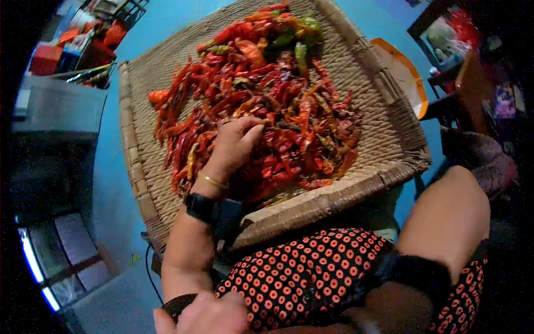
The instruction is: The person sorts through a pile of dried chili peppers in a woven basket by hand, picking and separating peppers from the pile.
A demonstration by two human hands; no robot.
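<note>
A heap of dried red chili peppers (239, 94) lies on a square woven tray (384, 133), with a few green peppers (301, 55) near its far side. My left hand (236, 142) is in the heap, thumb and forefinger pinched together. Whatever sits between those fingertips is too small or hidden to name. A yellow bangle (213, 181) and a black wrist strap (201, 207) are on that arm. Low in view, my right hand (208, 317) reaches across to my left arm. It looks curled on the dark sleeve (182, 303) there, slightly blurred, its fingertips out of sight.
Under the tray is a blue surface (114, 178). An orange-rimmed round container (420, 94) stands beside the tray's right side. Red boxes and other clutter (47, 58) fill the upper left. A wooden shelf with bags (445, 36) is at upper right. The tray's near edge lies close to my patterned clothing (311, 267).
</note>
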